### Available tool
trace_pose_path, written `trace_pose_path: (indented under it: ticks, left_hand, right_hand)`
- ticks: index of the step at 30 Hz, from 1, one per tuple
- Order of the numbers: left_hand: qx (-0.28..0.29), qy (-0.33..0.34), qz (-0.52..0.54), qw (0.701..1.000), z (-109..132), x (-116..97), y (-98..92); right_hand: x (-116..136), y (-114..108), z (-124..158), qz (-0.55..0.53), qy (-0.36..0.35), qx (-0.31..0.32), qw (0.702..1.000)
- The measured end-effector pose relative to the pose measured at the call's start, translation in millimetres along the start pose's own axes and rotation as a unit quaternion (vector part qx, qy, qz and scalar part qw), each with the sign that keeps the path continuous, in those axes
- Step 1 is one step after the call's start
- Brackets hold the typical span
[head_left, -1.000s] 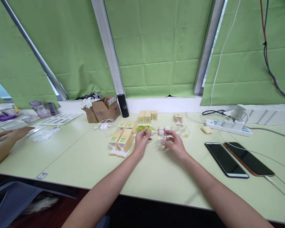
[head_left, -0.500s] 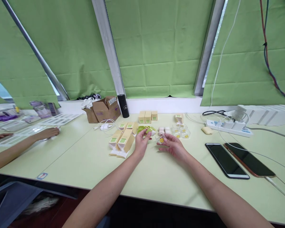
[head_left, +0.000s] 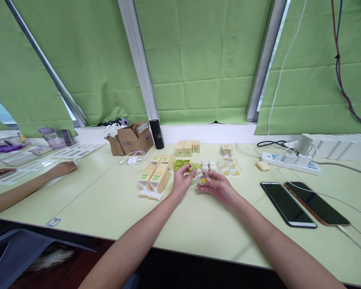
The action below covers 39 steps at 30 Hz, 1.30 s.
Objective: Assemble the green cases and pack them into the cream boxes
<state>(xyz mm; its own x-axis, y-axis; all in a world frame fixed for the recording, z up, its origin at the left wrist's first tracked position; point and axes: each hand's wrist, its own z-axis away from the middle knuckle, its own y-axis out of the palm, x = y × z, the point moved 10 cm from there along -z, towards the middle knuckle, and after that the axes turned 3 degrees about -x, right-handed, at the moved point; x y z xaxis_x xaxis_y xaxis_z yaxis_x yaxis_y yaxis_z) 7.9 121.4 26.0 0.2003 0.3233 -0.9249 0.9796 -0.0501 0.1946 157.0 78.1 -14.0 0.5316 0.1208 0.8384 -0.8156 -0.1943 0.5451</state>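
Note:
My left hand (head_left: 183,179) is closed around a small green piece with a white rounded end (head_left: 194,166). Close beside it, my right hand (head_left: 219,186) grips a clear plastic container with a yellow spot (head_left: 203,180). The white end is at the container's near-left rim; whether they touch, I cannot tell. Just behind my left hand lie several green square pieces (head_left: 178,163). Small white blocks (head_left: 209,165) and more clear containers with yellow spots (head_left: 235,171) stand beyond my right hand.
Left of my hands lie several beige cartons with green squares (head_left: 159,178); three more cartons (head_left: 187,148) stand behind. Two phones (head_left: 288,204) and a power strip (head_left: 291,161) are at right. Another person's hand (head_left: 64,167) rests on the table at left.
My left hand has shifted right, bringing the green and white piece up to the clear container in my right hand. My right hand has moved slightly left.

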Motion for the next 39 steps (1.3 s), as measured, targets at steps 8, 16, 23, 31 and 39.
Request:
trace_pose_path:
  ticks: [8, 16, 23, 31, 39]
  left_hand:
    - [0.043, -0.024, -0.009, 0.999, 7, 4, 8.7]
    - [0.060, -0.002, -0.021, 0.998, 8, 2, 11.0]
    - [0.053, 0.005, -0.025, 0.998, 10, -2, 10.4]
    - [0.073, -0.004, -0.015, 0.997, 12, 0, 15.3]
    - [0.096, -0.023, -0.012, 0.995, 15, 0, 19.2]
  right_hand:
    - [0, 1, 1, -0.010, -0.006, -0.006, 1.000]
    - [3, 5, 2, 0.015, -0.020, 0.009, 1.000]
    - [3, 8, 3, 0.015, -0.022, 0.008, 1.000]
    - [6, 8, 4, 0.019, -0.046, 0.001, 0.999]
    - [7, 7, 3, 0.031, -0.059, -0.002, 0.998]
